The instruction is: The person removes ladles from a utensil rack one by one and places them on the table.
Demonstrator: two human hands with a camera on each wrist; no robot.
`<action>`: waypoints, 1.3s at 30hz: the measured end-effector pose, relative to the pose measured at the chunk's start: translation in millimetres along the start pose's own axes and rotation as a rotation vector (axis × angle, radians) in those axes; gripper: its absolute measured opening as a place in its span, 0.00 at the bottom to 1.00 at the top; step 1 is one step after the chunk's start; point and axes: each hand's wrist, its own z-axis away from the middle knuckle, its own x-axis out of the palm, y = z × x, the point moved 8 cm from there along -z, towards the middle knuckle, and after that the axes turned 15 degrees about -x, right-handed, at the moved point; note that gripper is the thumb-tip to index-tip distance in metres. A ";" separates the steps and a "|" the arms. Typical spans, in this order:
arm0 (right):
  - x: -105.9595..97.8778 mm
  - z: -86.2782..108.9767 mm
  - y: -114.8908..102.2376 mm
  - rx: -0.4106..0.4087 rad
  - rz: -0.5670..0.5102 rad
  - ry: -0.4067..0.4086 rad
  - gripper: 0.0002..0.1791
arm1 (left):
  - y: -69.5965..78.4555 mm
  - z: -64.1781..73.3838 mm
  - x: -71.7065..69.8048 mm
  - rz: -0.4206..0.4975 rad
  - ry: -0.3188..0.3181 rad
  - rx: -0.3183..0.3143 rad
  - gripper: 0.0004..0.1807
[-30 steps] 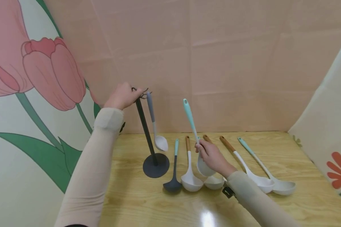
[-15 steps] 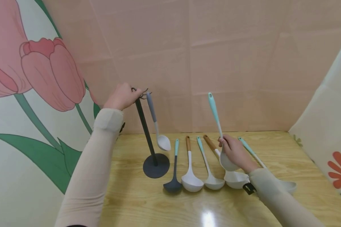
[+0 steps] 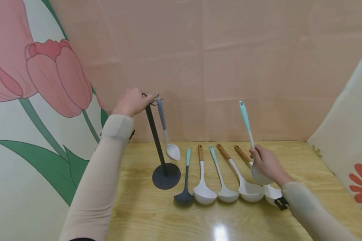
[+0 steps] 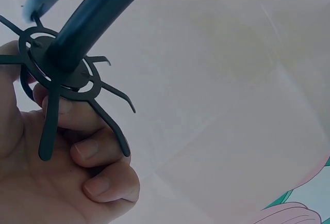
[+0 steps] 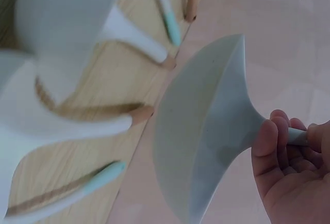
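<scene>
High at the left in the head view, my left hand (image 3: 132, 102) grips the top of a black utensil stand (image 3: 154, 134). Its curled fingers (image 4: 98, 149) show below the hooks (image 4: 114, 126) in the left wrist view. From one hook hangs a ladle (image 3: 172, 152) with a grey-blue handle and white bowl. My right hand (image 3: 268, 164) pinches another ladle (image 3: 245, 118) low on its stem, turquoise handle up, above the table. Its pale bowl (image 5: 206, 126) fills the middle of the right wrist view; in the head view the hand partly covers it.
A row of ladles lies on the wooden table (image 3: 138, 214): a dark one (image 3: 184, 197), white ones with wooden handles (image 3: 204, 194) and pale turquoise-handled ones (image 3: 227, 194). The rightmost ladle (image 5: 103, 177) shows only in the right wrist view. Behind hangs a pinkish cloth (image 3: 244, 67).
My right hand has moved rightward along the row with the ladle upright, uncovering the middle ladles and covering the rightmost. The hanging ladle has swung slightly. My left hand stays at the stand's top.
</scene>
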 end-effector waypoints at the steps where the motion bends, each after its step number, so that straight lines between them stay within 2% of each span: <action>1: -1.9 2.2 3.3 0.007 0.002 -0.004 0.11 | 0.2 0.1 0.1 -0.001 0.001 0.002 0.26; 9: -19.5 13.1 25.6 0.032 0.031 -0.034 0.11 | -1.4 0.4 -0.8 -0.002 -0.004 0.002 0.26; 17: -36.1 19.2 50.8 0.085 0.067 -0.115 0.13 | -0.4 0.6 -0.1 -0.004 -0.003 -0.003 0.26; 24: -53.2 29.4 73.5 0.096 0.126 -0.118 0.10 | 0.7 -1.3 1.1 -0.017 0.009 -0.002 0.27; 29: -57.9 36.9 85.5 0.094 0.171 -0.146 0.09 | 0.4 -1.8 0.6 -0.030 0.016 0.003 0.26; 36: -54.0 53.8 109.3 0.146 0.195 -0.223 0.11 | 0.5 -0.4 0.2 -0.037 0.018 0.012 0.26; 39: -55.0 61.8 119.0 0.155 0.213 -0.233 0.11 | 0.5 -0.7 0.3 -0.042 0.017 0.011 0.27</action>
